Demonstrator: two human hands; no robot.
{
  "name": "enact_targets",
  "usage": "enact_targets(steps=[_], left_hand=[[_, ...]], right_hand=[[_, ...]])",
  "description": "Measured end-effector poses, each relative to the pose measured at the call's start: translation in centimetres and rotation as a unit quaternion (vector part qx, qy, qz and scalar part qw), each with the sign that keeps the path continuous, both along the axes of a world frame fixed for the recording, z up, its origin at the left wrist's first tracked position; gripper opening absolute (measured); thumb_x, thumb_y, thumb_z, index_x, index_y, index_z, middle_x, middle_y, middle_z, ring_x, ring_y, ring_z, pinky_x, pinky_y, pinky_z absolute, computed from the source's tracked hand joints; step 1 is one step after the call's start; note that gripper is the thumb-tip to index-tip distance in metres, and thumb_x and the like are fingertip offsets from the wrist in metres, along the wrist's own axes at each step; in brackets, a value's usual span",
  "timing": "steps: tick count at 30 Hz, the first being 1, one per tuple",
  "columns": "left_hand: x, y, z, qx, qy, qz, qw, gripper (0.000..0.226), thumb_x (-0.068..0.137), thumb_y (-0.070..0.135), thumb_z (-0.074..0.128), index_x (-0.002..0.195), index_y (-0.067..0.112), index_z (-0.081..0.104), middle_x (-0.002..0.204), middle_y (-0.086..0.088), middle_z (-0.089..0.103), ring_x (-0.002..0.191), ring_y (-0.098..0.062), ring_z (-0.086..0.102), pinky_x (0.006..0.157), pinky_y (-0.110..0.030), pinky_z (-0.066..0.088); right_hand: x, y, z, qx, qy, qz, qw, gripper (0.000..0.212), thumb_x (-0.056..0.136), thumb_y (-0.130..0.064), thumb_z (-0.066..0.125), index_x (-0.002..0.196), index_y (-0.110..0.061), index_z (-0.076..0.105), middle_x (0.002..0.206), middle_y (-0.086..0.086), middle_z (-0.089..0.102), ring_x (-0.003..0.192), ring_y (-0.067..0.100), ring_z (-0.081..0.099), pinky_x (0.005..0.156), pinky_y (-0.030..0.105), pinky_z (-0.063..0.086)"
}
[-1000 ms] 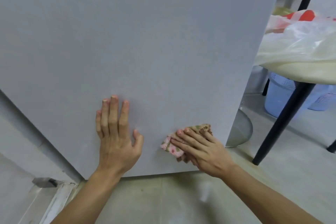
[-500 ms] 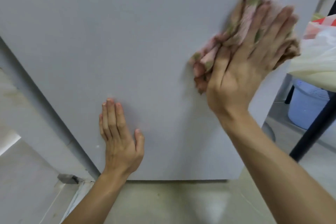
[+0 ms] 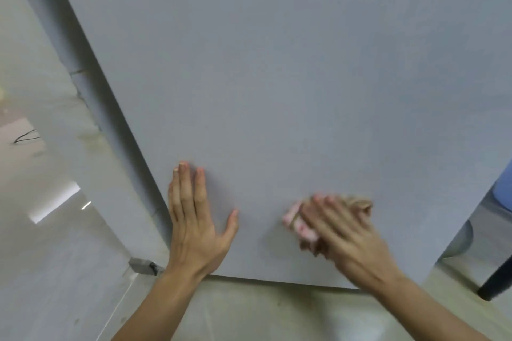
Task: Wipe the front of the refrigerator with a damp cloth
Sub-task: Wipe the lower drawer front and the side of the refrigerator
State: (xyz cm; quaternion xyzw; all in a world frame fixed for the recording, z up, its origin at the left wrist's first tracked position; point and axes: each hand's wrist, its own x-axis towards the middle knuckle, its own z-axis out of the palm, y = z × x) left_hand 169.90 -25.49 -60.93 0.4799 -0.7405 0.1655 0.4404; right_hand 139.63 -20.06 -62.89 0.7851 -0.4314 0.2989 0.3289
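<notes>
Pink cloth (image 3: pixel 300 225), one, pressed by right hand (image 3: pixel 346 232), fingers straight; left hand (image 3: pixel 191 227) flat on refrigerator (image 3: pixel 277 77).

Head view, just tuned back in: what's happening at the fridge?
A person is wiping the grey refrigerator door. The right hand presses a pink patterned cloth against the door's lower right, blurred as if mid-stroke. The left hand lies flat on the door to its left, fingers straight, bracing.

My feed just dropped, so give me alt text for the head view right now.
The right hand, blurred, presses a pink cloth against the lower part of the grey refrigerator door. The left hand lies flat on the door beside it.
</notes>
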Motion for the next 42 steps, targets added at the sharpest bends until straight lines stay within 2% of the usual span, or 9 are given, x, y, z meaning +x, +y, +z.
enact_targets(steps=[4, 8, 12, 16, 20, 24, 30, 34, 42], left_hand=[[1.9, -0.4, 0.3, 0.025, -0.013, 0.003, 1.0, 0.102, 0.092, 0.061, 0.064, 0.168, 0.018, 0.011, 0.176, -0.017, -0.005, 0.163, -0.038, -0.003, 0.126, -0.068, 0.02], [3.5, -0.9, 0.6, 0.013, -0.031, -0.013, 0.999, 0.103, 0.09, 0.065, 0.065, 0.168, 0.025, 0.011, 0.177, -0.009, -0.006, 0.164, -0.035, -0.001, 0.131, -0.055, 0.014], [5.3, -1.3, 0.1, -0.005, -0.023, -0.01, 1.0, 0.103, 0.091, 0.063, 0.067, 0.168, 0.017, 0.015, 0.177, -0.009, 0.0, 0.164, -0.036, 0.005, 0.133, -0.045, 0.011], [7.1, -1.7, -0.6, 0.007, -0.008, -0.015, 1.0, 0.112, 0.089, 0.054, 0.078, 0.169, 0.015, 0.008, 0.177, -0.01, -0.002, 0.164, -0.035, 0.003, 0.133, -0.044, 0.011], [9.2, -1.1, -2.3, 0.069, -0.086, 0.009, 0.994, 0.129, 0.082, 0.042, 0.087, 0.169, 0.016, -0.005, 0.176, -0.012, -0.011, 0.164, -0.031, -0.004, 0.132, -0.03, 0.001], [10.5, 0.3, -3.1, 0.11, -0.077, 0.004, 0.991, 0.116, 0.087, 0.048, 0.075, 0.169, 0.011, 0.002, 0.177, -0.011, -0.006, 0.165, -0.029, -0.001, 0.132, -0.031, 0.002], [10.5, 0.9, -1.4, 0.104, -0.07, -0.024, 0.992, 0.101, 0.094, 0.029, 0.07, 0.169, 0.011, 0.006, 0.178, -0.002, -0.001, 0.165, -0.024, 0.003, 0.131, -0.044, 0.013], [11.4, 0.2, 0.0, 0.084, -0.023, 0.013, 0.996, 0.095, 0.085, 0.003, 0.057, 0.168, 0.008, 0.01, 0.178, -0.005, 0.004, 0.165, -0.023, 0.004, 0.129, -0.053, 0.018], [13.7, -0.2, -2.2, 0.09, 0.017, 0.047, 0.995, 0.091, 0.076, -0.007, 0.044, 0.164, -0.001, 0.024, 0.175, -0.011, 0.016, 0.164, -0.023, 0.009, 0.129, -0.057, 0.018]], right_hand=[[4.3, -1.9, 9.8, -0.089, -0.267, -0.055, 0.958, 0.066, 0.109, -0.023, 0.036, 0.168, -0.015, 0.009, 0.175, 0.017, -0.002, 0.163, 0.024, -0.01, 0.13, 0.044, -0.008], [10.3, -4.2, 16.9, -0.168, -0.4, -0.109, 0.894, 0.063, 0.105, -0.017, 0.043, 0.163, 0.0, 0.026, 0.164, 0.042, 0.016, 0.154, 0.055, 0.008, 0.125, 0.055, -0.007], [14.1, -5.8, 14.8, -0.177, -0.32, -0.102, 0.925, 0.061, 0.11, -0.031, 0.038, 0.165, -0.011, 0.025, 0.17, 0.031, 0.009, 0.161, 0.041, -0.004, 0.129, 0.048, -0.008], [16.7, -6.0, 4.5, -0.062, -0.062, -0.005, 0.996, 0.071, 0.1, -0.024, 0.062, 0.165, -0.02, 0.032, 0.174, 0.008, 0.013, 0.164, 0.022, -0.003, 0.129, 0.033, 0.007], [17.0, -3.5, -6.4, 0.096, 0.131, 0.016, 0.987, 0.074, 0.084, -0.009, 0.05, 0.157, -0.022, 0.048, 0.168, -0.004, 0.031, 0.163, 0.016, -0.005, 0.123, 0.032, 0.021], [16.3, -2.9, -5.9, 0.114, 0.073, 0.041, 0.99, 0.073, 0.085, -0.001, 0.04, 0.156, -0.014, 0.049, 0.167, 0.001, 0.038, 0.157, 0.016, 0.032, 0.121, 0.031, 0.029], [18.7, -5.1, 6.7, -0.066, -0.187, 0.004, 0.98, 0.086, 0.092, 0.003, 0.069, 0.166, -0.013, 0.027, 0.176, 0.008, 0.003, 0.163, 0.019, -0.001, 0.131, 0.039, -0.001], [21.7, -7.5, 13.6, -0.162, -0.278, 0.022, 0.946, 0.048, 0.104, 0.0, 0.054, 0.151, -0.01, 0.051, 0.168, 0.019, 0.026, 0.163, 0.022, 0.01, 0.131, 0.043, 0.0], [21.7, -5.5, -3.2, 0.008, 0.22, -0.004, 0.975, 0.077, 0.094, -0.015, 0.046, 0.166, -0.029, 0.021, 0.171, -0.002, 0.004, 0.16, 0.01, 0.004, 0.13, 0.036, 0.005]])
